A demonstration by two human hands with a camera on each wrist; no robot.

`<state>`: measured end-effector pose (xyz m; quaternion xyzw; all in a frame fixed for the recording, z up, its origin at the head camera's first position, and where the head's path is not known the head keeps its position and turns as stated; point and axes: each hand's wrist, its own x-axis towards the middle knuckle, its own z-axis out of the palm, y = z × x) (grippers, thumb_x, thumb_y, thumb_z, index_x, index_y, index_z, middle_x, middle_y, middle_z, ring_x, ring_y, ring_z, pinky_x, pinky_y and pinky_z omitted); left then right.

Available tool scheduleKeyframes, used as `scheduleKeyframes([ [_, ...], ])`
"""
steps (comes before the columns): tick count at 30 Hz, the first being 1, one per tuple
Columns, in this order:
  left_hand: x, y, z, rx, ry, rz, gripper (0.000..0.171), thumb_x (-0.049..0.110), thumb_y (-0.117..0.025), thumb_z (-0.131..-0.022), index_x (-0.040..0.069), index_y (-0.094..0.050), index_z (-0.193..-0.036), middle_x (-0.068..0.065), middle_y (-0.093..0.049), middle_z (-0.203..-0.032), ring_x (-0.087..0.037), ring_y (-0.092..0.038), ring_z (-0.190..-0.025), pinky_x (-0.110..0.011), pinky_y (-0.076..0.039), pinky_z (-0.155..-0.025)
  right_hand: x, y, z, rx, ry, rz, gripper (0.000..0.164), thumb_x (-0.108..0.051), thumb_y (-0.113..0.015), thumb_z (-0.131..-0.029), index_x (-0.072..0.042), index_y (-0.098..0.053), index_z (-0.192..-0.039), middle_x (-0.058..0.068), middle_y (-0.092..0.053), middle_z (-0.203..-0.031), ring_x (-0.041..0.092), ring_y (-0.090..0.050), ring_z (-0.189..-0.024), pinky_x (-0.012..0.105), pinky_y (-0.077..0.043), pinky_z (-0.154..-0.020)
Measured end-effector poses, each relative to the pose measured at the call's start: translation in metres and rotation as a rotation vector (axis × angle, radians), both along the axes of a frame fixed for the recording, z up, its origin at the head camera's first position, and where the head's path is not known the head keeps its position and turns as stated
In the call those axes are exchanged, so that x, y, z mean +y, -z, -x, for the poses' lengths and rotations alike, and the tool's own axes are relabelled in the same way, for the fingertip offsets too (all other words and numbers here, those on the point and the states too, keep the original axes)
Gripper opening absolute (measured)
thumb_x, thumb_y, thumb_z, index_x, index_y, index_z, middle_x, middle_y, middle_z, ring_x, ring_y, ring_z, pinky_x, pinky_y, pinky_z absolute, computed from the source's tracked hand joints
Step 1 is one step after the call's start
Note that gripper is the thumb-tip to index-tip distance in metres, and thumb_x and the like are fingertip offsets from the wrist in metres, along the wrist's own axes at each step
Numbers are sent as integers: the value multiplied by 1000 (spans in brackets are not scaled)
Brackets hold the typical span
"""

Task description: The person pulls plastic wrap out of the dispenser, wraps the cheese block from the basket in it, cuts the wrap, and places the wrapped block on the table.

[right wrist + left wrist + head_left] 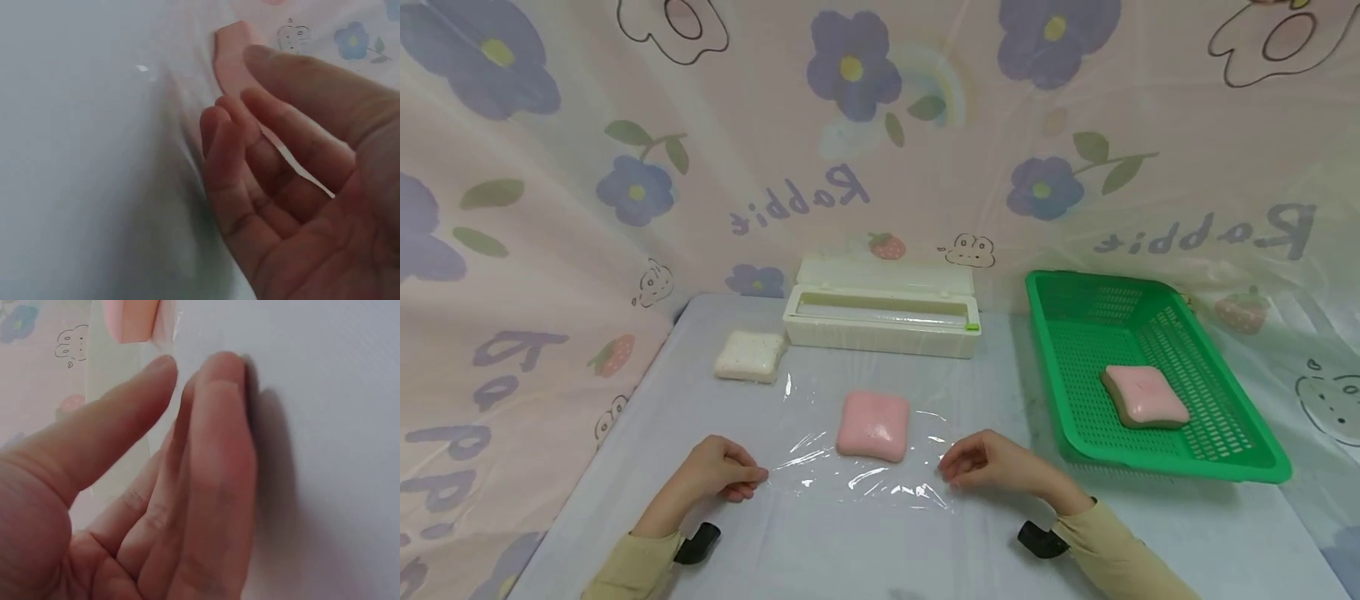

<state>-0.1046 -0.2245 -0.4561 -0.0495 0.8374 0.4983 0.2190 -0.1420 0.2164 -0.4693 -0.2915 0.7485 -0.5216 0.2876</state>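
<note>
A pink, pillow-shaped squishy block (872, 426) lies in the middle on a sheet of clear plastic wrap (808, 482). My left hand (721, 473) pinches the wrap's near-left edge between thumb and forefinger, where creases run toward the block. In the left wrist view the left thumb (134, 400) hides the forefinger's tip, and the other fingers extend beside it. At the wrap's right edge, my right hand (996, 463) has loosely bent fingers. A gap shows between its thumb (300, 75) and fingers in the right wrist view.
An open cream dispenser box (883, 337) with a roll of wrap stands behind the sheet. To its left sits a white block (751, 356). A green basket (1165, 467) on the right holds another pink-topped block (1146, 397). A patterned curtain (925, 167) hangs behind the table.
</note>
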Motion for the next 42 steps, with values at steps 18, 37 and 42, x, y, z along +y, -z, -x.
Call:
scheduleKeyframes([
  [18,-9,6,9,-174,109,-400,25,14,-60,-95,-9,-59,-104,-16,-69,-96,-25,-69,-85,-35,-58,-73,-2,11,-4,439,-145,-47,10,-14,-77,-81,-16,-73,-90,-2,-61,-85,10,-54,-67,17,-48,-56],
  [37,-13,10,20,-143,72,-549,16,14,-58,-97,3,-48,-104,-10,-66,-88,-27,-68,-88,-37,-57,-79,-2,-1,-3,527,11,132,17,8,-72,-80,-5,-70,-90,7,-68,-87,16,-64,-81,32,-55,-67],
  [42,-15,6,25,-154,35,-651,15,12,-56,-98,4,-51,-109,-6,-65,-88,-21,-68,-89,-33,-56,-81,-6,-19,-8,488,42,124,19,14,-67,-81,-1,-67,-93,16,-67,-88,22,-65,-80,32,-56,-71],
])
